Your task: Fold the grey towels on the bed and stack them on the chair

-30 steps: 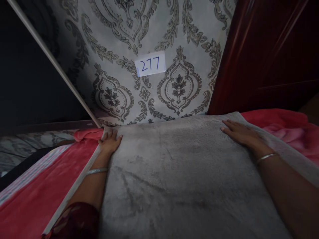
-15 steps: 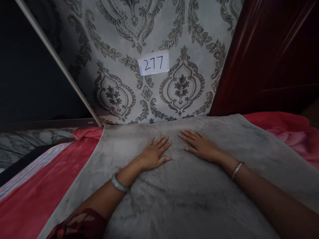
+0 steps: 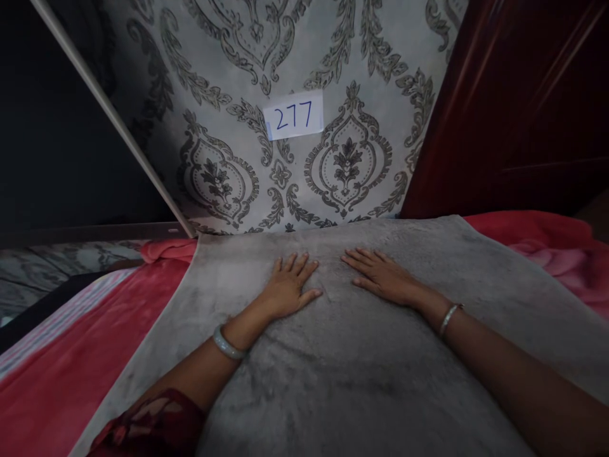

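Note:
A grey plush cloth (image 3: pixel 361 355) is spread out in front of me, its far edge against the papered wall. My left hand (image 3: pixel 288 289) lies flat on it, palm down, fingers spread and pointing away from me. A pale bangle (image 3: pixel 227 343) circles that wrist. To the right, my right hand (image 3: pixel 380 276) also rests palm down on the cloth, fingers stretched toward the left. It wears a thin silvery bracelet (image 3: pixel 450 319). A gap of bare cloth separates the two hands. Faint creases run across the cloth near the left forearm.
Red blankets (image 3: pixel 114 343) show beyond the cloth's left side and at the far right. A dark screen-like panel (image 3: pixel 80 139) stands at the left, a dark red wooden panel (image 3: pixel 514 120) at the right. A paper marked 277 (image 3: pixel 294 115) is stuck on the patterned wall (image 3: pixel 280 203).
My left hand has shifted slightly left, with its fingers spread wider. My right hand stays nearly in place on the cloth.

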A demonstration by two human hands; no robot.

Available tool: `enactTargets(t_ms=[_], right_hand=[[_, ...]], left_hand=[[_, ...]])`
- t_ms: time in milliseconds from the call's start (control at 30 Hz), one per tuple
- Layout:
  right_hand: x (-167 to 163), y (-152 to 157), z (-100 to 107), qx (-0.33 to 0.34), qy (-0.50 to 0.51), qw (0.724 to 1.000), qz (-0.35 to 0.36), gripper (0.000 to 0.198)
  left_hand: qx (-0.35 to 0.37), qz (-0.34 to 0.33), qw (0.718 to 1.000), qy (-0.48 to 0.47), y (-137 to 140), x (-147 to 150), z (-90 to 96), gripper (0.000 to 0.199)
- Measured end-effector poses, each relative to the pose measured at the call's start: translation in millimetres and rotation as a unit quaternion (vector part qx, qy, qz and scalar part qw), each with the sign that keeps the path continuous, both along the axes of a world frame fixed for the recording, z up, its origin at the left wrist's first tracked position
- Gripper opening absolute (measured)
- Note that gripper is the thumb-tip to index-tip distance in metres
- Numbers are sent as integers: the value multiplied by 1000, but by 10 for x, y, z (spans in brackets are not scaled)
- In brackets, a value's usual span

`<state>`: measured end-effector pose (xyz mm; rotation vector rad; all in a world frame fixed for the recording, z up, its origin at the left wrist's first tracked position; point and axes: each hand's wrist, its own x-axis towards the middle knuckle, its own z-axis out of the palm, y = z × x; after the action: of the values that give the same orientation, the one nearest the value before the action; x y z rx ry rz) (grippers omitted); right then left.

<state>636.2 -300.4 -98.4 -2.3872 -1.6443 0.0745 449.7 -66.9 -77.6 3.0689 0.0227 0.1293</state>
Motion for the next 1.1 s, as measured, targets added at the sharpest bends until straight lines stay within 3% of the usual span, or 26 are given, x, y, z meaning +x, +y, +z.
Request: enactTargets(t_ms=[233,567,833,967,1100], right_hand=[[8,-3,-3,-4,-1,1000,-4,67],[-5,-14,12,-15,16,1000,-4,69],[20,-9,-29,-1,3,1000,-8,65],[-4,1,-58,1,1,1000,-16,67],[-27,21,-13,-4,-7,1000,-24,65]], left_hand=[[2,62,998,21,110,-19,25,77],[33,204,977,48,548,-93,157,72],[43,352,935,31,924,-166,154,75],[36,361,932,19,1017,-190,118,76],[1,355,933,57,1031,-224,218,75]])
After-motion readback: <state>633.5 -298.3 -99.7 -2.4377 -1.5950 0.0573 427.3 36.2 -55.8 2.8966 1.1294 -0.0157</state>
